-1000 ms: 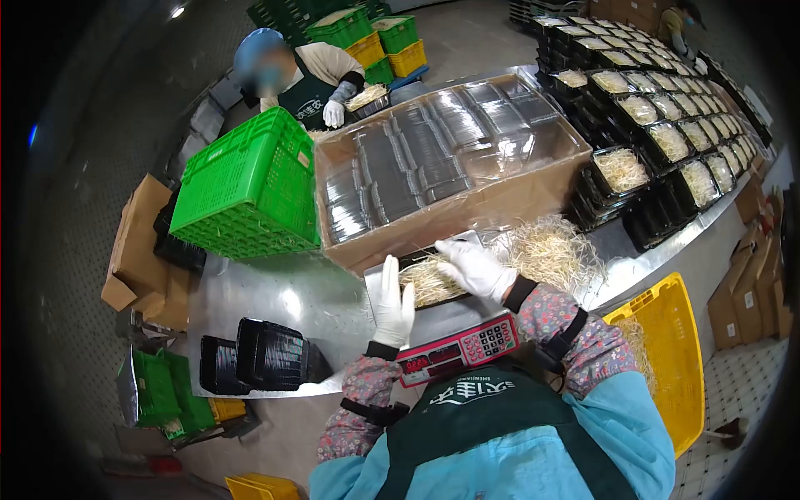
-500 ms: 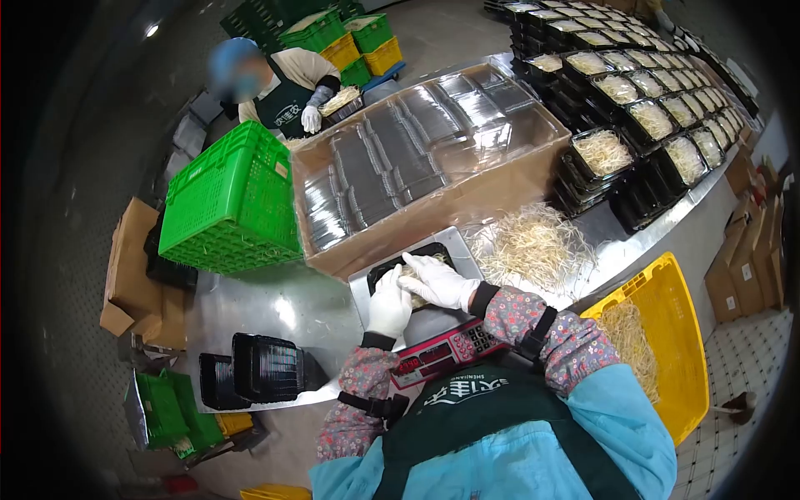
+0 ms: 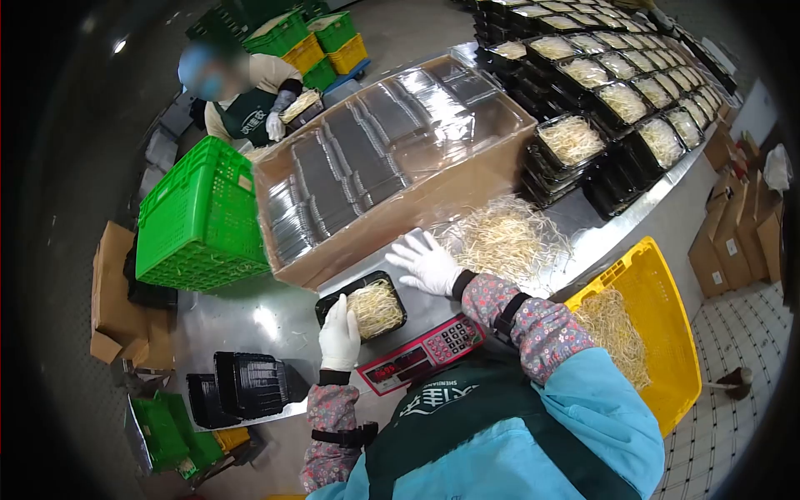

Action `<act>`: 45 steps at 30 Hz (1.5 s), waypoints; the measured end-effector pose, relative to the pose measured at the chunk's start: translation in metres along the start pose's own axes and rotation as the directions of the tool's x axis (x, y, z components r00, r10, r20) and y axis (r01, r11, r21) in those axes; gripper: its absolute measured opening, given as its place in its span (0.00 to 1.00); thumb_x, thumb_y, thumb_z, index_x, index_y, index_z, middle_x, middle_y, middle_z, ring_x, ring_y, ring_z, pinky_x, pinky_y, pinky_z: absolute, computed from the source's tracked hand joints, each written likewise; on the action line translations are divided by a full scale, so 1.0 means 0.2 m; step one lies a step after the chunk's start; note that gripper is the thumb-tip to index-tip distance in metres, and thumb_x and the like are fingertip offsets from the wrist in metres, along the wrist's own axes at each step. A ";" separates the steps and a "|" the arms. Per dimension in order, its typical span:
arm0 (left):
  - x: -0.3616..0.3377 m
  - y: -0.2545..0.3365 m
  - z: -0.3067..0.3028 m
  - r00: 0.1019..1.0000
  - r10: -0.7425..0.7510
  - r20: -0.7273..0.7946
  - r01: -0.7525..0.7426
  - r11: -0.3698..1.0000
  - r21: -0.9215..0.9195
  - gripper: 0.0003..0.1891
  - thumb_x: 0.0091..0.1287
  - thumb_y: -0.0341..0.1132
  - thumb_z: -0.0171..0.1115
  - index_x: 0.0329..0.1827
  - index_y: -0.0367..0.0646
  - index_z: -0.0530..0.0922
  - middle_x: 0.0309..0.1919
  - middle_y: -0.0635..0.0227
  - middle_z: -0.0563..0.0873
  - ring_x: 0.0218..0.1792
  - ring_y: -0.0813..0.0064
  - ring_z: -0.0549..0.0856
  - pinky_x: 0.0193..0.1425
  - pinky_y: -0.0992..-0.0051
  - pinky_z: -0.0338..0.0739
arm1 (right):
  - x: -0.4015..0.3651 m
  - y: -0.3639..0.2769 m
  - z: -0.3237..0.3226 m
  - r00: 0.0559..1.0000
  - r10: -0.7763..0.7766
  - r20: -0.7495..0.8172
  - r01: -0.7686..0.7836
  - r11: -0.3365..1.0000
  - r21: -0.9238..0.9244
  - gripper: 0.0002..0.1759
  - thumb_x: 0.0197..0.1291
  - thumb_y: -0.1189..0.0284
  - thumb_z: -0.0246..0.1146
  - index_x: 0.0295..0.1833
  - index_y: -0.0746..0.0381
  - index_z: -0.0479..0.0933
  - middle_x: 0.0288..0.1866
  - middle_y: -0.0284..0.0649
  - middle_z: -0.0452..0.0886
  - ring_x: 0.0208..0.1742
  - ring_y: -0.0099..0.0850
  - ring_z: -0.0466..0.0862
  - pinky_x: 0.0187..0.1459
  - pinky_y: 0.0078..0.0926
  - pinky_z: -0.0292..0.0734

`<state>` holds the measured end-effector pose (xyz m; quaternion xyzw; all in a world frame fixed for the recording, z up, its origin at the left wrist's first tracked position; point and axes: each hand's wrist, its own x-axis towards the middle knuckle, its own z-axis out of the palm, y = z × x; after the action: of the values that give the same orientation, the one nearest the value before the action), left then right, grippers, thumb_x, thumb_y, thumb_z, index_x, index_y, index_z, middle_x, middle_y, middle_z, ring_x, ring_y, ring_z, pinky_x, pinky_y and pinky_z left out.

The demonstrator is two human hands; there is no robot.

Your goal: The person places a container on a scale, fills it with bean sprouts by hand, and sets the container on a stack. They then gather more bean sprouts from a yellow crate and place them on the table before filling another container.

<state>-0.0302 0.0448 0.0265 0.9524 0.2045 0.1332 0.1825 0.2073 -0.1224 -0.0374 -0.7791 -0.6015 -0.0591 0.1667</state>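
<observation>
A black tray of pale sprouts (image 3: 375, 307) is at the left part of a scale with a red keypad panel (image 3: 421, 354). My left hand (image 3: 340, 336), in a white glove, grips the tray's left side, fingers over its rim. My right hand (image 3: 427, 263), also gloved, has its fingers spread and holds nothing; it is over the scale's metal plate, right of the tray. A loose heap of sprouts (image 3: 504, 242) lies just beyond my right hand.
A cardboard box of clear lids (image 3: 400, 200) stands ahead, a green crate (image 3: 196, 217) to its left. Filled trays (image 3: 571, 140) are stacked at right. Empty black trays (image 3: 250, 385) sit at left; a yellow crate (image 3: 671, 333) is at right. A co-worker (image 3: 242, 100) holds a tray.
The filled tray has moved left with my left hand now on its side. My right hand has left the tray and spread its fingers. The camera view has shifted.
</observation>
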 end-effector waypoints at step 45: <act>0.29 0.42 -0.24 0.927 0.186 -0.326 -0.267 0.937 -0.225 0.23 0.68 0.29 0.59 0.68 0.45 0.76 0.78 0.53 0.60 0.75 0.51 0.63 0.74 0.61 0.61 | -0.77 0.80 -0.06 0.823 0.565 -0.048 -0.567 0.821 -0.060 0.15 0.48 0.63 0.73 0.37 0.61 0.84 0.57 0.45 0.80 0.60 0.46 0.77 0.58 0.41 0.74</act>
<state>0.0333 0.0127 0.1132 0.9054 0.0977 0.3224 0.2582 0.3204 -0.3034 -0.1017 -0.9270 -0.3383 -0.0393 0.1571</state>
